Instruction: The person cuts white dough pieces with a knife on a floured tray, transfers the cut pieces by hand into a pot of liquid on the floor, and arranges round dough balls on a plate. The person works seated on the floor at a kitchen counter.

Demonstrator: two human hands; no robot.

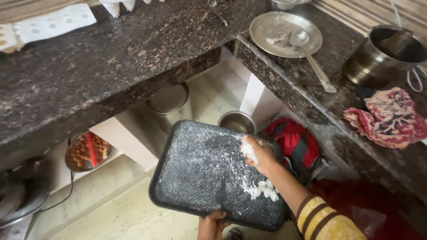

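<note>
Head view showed my left hand (pixel 211 223) gripping the tilted black tray (pixel 200 173) — right hand (pixel 259 154) probably closed on white bits (pixel 265 190); they could've slid off onto the floor (pixel 129 218).

one dark tray (pixel 200 173), two hands: left (pixel 211 224), right (pixel 260 155). on the counter (pixel 111 66): one steel plate (pixel 284 33), one spoon (pixel 311 58), one pot (pixel 384 55), one cloth (pixel 389 118).
</note>
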